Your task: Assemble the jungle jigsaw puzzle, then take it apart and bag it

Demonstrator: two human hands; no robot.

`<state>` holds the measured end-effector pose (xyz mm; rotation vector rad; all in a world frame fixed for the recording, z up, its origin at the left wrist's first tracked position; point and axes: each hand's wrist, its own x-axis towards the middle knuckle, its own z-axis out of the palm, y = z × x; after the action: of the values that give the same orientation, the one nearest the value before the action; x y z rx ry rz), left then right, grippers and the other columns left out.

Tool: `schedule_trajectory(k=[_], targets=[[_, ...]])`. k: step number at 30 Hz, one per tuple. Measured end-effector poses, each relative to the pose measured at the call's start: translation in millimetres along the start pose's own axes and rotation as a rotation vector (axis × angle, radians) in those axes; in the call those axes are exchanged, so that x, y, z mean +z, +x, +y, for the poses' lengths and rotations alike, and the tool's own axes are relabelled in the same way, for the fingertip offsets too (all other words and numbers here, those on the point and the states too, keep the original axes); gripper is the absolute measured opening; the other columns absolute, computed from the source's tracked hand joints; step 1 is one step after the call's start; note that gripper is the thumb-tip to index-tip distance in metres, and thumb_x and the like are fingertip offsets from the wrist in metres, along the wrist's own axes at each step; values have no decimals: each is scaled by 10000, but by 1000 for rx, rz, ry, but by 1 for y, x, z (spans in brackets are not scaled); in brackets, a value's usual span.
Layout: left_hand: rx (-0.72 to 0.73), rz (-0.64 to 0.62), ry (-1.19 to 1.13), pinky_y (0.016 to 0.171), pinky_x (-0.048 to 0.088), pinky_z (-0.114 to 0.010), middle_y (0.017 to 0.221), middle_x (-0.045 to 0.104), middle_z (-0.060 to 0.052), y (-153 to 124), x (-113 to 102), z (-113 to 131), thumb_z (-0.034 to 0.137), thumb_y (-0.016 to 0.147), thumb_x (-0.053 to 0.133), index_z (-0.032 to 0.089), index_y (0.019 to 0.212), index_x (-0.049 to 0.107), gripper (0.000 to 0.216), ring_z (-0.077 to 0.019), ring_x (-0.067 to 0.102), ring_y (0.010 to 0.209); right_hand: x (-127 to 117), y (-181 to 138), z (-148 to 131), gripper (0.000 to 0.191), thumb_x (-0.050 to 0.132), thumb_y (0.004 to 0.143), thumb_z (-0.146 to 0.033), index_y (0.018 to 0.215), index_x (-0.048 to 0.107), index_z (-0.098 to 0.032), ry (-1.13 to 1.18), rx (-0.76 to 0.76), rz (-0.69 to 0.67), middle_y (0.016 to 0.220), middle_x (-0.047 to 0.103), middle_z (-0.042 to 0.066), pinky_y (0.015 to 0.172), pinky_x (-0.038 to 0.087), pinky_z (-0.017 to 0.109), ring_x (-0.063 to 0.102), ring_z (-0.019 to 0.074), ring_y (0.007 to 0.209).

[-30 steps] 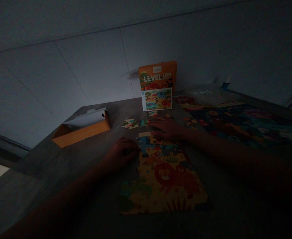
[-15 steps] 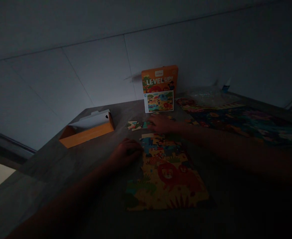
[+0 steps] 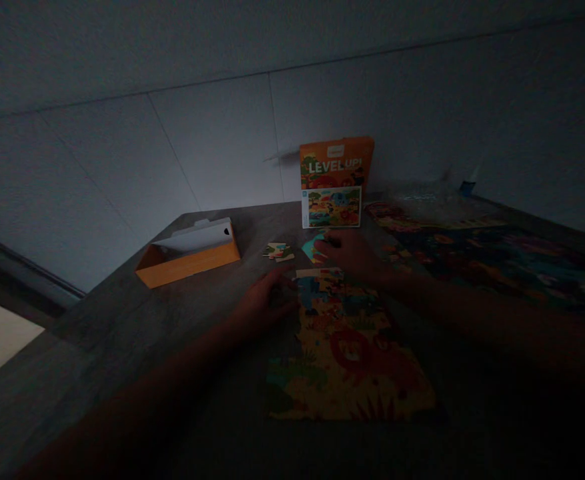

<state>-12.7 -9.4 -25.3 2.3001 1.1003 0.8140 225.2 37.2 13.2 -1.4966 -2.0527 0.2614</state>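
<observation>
A partly assembled jigsaw puzzle (image 3: 352,360) with lions on yellow ground lies in front of me. My left hand (image 3: 267,297) rests at its upper left edge, fingers and thumb apart, touching or nearly touching the border. Beyond the puzzle's far edge, my right hand (image 3: 350,253) pinches a teal and yellow puzzle piece (image 3: 313,248), tilted up off the table. Several loose puzzle pieces (image 3: 278,251) lie in a small heap to the left of it. More pieces (image 3: 397,253) show dimly behind my right wrist. The light is very low.
An orange "LEVEL UP!" box (image 3: 337,160) stands against the wall, a picture card (image 3: 331,207) leaning on it. An open orange box tray (image 3: 190,257) sits at left. On the right lie a dark, colourful puzzle (image 3: 492,253) and clear plastic wrapping (image 3: 422,200).
My right hand has picked up a teal and yellow puzzle piece and shifted slightly right. My left hand's fingers have spread and moved up along the puzzle's edge. The view has shifted a little.
</observation>
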Motion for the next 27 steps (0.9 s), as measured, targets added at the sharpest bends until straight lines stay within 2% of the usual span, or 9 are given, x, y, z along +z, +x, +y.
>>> schedule_trajectory(k=[2,3,5,7,11,18,22,25,27], targets=[[-13,34,-51,1026,468,-421,1150,692,-68,-2,3,5,316,804,761,237,1519,263,874,-232,629,1114,2,-39,-3,328,550,865,-466,740,646,-178,315,9,-51,703,665,36,566,467,292,632,200,662],[-2,32,-63,1060,444,-432,1163,686,-69,-4,3,8,323,785,783,244,1530,233,928,-237,620,1138,4,-56,-4,290,587,846,-467,819,660,-187,472,48,-122,750,689,33,581,496,301,654,207,688],[36,-8,-58,1087,427,-436,1210,662,-78,-6,4,14,336,775,794,257,1506,301,886,-251,601,1171,10,-82,-7,282,663,801,-423,995,656,-219,688,84,-173,893,732,41,664,557,339,697,232,800],[83,-62,-37,1052,467,-411,1264,630,-84,-8,4,18,337,790,776,263,1446,414,753,-256,597,1169,15,-94,-12,428,716,775,-367,1170,590,-255,831,66,-237,1030,734,50,752,587,380,710,251,915],[96,-98,-13,964,525,-372,1230,624,-83,-9,1,17,301,816,740,258,1406,478,646,-241,618,1110,18,-93,-20,465,714,806,-351,1224,526,-270,1015,3,-318,1141,705,62,802,606,390,700,253,1016],[114,-110,17,937,520,-354,1176,628,-74,-9,-2,14,255,861,665,235,1433,449,611,-202,624,1032,20,-96,-12,503,655,822,-252,1309,532,-267,544,-101,-121,1173,681,84,818,576,417,695,251,937],[108,-131,13,951,517,-346,1201,631,-67,-8,-5,19,246,858,648,247,1431,449,606,-199,622,1054,21,-96,-9,487,617,836,-249,1316,538,-235,384,-180,-16,1207,652,108,920,533,464,631,291,1094],[85,-114,-11,971,512,-355,1238,626,-86,-9,-5,18,239,849,641,222,1420,460,599,-212,619,1094,14,-101,-15,468,555,886,-246,1350,511,-204,244,-327,88,1291,581,151,982,491,487,551,303,1202],[71,-82,-29,1024,482,-376,1302,603,-99,-9,-4,15,234,848,637,212,1415,464,594,-229,592,1172,7,-108,-22,439,539,925,-285,1358,509,-218,181,-521,38,1294,578,144,1015,460,475,531,285,1210]])
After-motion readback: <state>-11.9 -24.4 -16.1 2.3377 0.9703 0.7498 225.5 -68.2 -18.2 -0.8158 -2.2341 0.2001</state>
